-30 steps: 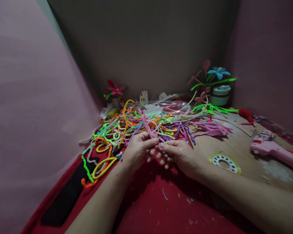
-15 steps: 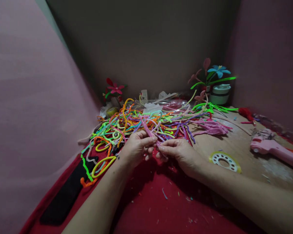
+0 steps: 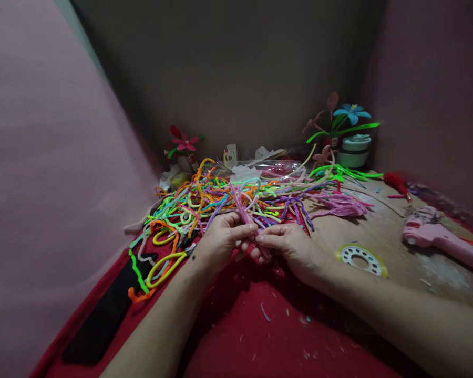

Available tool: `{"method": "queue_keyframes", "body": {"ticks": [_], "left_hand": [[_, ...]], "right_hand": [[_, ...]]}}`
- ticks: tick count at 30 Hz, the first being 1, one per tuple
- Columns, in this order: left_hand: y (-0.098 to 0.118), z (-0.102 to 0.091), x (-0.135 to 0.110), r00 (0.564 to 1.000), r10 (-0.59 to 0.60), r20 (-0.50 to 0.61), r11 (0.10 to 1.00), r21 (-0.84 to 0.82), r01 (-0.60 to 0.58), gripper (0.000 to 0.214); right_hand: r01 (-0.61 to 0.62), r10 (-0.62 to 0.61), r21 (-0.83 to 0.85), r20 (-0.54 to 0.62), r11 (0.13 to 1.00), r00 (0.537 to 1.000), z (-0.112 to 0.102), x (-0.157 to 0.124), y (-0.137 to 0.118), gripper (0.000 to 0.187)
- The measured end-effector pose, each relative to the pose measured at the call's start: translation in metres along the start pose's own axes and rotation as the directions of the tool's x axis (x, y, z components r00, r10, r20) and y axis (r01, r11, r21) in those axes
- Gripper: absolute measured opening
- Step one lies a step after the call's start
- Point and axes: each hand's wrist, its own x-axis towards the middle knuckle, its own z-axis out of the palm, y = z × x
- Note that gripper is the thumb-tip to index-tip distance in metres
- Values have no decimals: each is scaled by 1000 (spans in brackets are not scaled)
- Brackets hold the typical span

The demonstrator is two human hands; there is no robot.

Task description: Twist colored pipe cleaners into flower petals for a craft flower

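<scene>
Left hand (image 3: 225, 234): grip pinched closed on pink stems (image 3: 240, 206), which slant up between both hands. Right hand (image 3: 294, 244): grip closed at their near ends; light, even pressure should keep strands aligned. Beyond: tangled stem pile (image 3: 199, 202), likely to snag. Leftward: yellow-handled tool (image 3: 177, 256). Rightward: tape roll (image 3: 347, 254).

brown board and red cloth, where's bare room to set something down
Mostly bare: the brown board between the yellow-and-white ring and pink tool; also the scrap-dotted red cloth on the near side of the left hand and right hand. Crowded: the far side of both hands, where a tangle of fuzzy stems lies.
</scene>
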Motion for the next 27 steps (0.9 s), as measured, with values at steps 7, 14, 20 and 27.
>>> {"method": "queue_keyframes", "body": {"ticks": [7,14,20,27], "left_hand": [[2,-1,-1,999,-18,-41,997,81,21,17],[7,-2,-3,997,-6,-77,978,207,22,21],[5,-3,-2,998,39,-39,967,253,-28,22],[4,-2,-1,998,45,-37,969,245,-34,19]], "right_hand": [[-4,4,-10,2,1000,1000,0,1,0,16],[-17,17,-30,7,999,1000,1,-1,-3,16],[-38,39,-61,3,997,999,2,-3,-6,19],[-19,19,-34,8,999,1000,2,-1,-4,17]]}}
